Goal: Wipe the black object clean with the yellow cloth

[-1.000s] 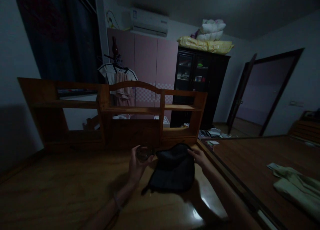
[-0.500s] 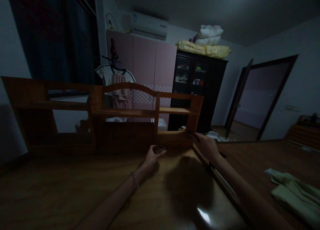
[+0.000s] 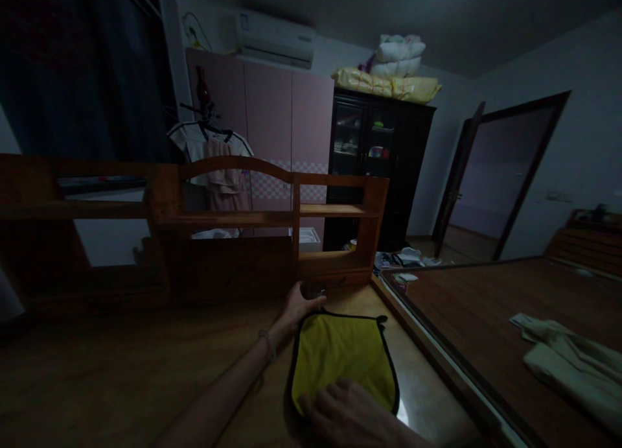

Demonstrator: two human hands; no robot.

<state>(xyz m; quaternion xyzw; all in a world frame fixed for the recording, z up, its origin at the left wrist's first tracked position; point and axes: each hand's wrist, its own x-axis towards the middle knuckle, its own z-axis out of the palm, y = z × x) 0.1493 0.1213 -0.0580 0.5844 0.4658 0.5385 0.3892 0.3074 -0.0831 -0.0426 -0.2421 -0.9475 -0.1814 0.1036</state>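
My left hand (image 3: 297, 303) is at the foot of the wooden shelf unit, fingers closed around a small dark, shiny, glass-like object (image 3: 312, 291); its exact kind is too dark to tell. Over the tabletop, a yellow cloth (image 3: 343, 347) with black edging is spread out, one corner loop at its upper right. My right hand (image 3: 347, 412), slightly blurred, is at the cloth's lower edge with its fingers bent onto it. The left hand is just beyond the cloth's upper left corner.
The wooden shelf unit (image 3: 223, 218) stands along the back of the glossy wooden tabletop (image 3: 214, 344). A raised edge (image 3: 418, 334) borders it at right. Beyond lies another brown surface (image 3: 466, 299) with a pale green garment (image 3: 573, 364). Wardrobes and an open door are farther back.
My right hand has come from the shelf's right end back toward me, and the yellow cloth now shows under it. The left hand still holds the dark object. The view has shifted slightly.
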